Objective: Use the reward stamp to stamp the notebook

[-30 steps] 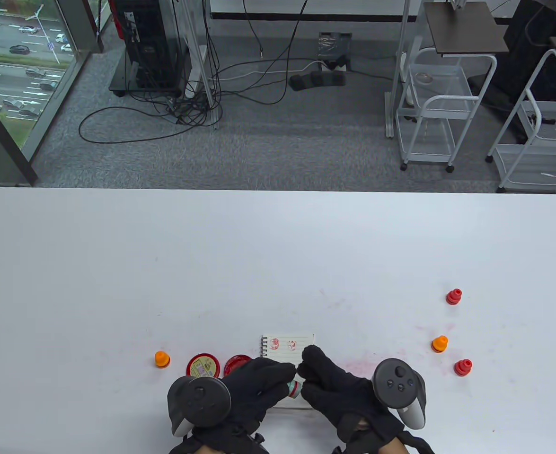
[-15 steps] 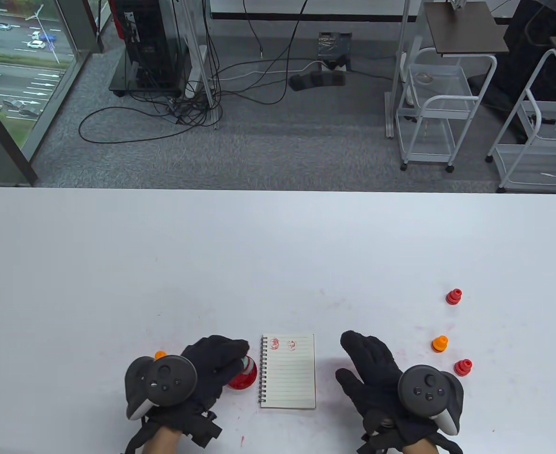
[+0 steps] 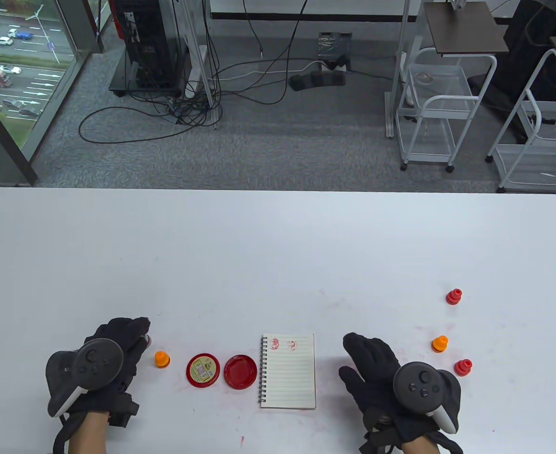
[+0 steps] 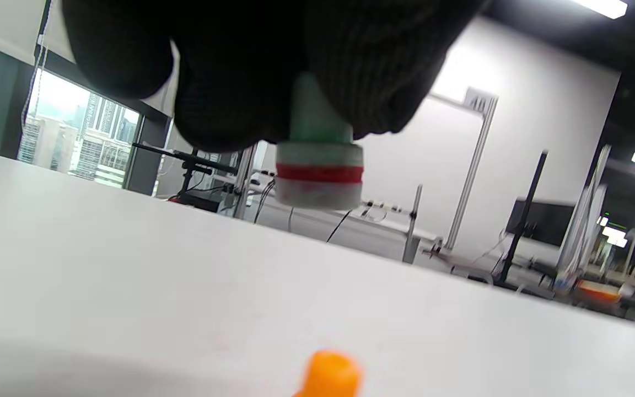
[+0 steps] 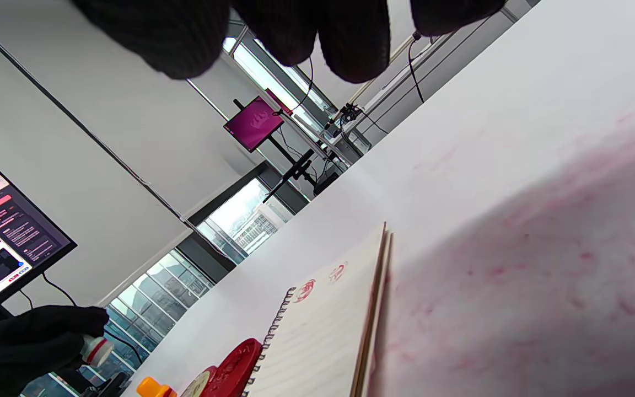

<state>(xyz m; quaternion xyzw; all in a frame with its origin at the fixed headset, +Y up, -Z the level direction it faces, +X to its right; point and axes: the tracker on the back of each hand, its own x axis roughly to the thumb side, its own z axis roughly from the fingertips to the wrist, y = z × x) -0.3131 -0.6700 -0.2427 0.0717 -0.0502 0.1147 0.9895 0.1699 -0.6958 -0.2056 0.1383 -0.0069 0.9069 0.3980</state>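
A small spiral notebook (image 3: 289,371) lies open on the white table (image 3: 259,246), with two red prints (image 3: 274,343) on its top line. My left hand (image 3: 131,338) is far to its left and pinches a pale green stamp (image 4: 317,160) with a red band, base down just above the table. Only the stamp's tip (image 3: 147,338) shows in the table view. My right hand (image 3: 370,362) rests flat and open to the right of the notebook, holding nothing. The right wrist view shows the notebook (image 5: 323,325) edge-on and the left hand with the stamp (image 5: 96,348).
A red ink pad (image 3: 240,371) and its lid (image 3: 203,371) lie between the left hand and the notebook. An orange stamp (image 3: 162,359) stands beside the left hand. One orange (image 3: 439,344) and two red stamps (image 3: 463,367) (image 3: 454,296) stand at the right. Pink ink smears mark the table.
My left hand carried the stamp from over the notebook to the ink pad, then further left past the orange stamp. My right hand left the notebook and settled flat to its right.
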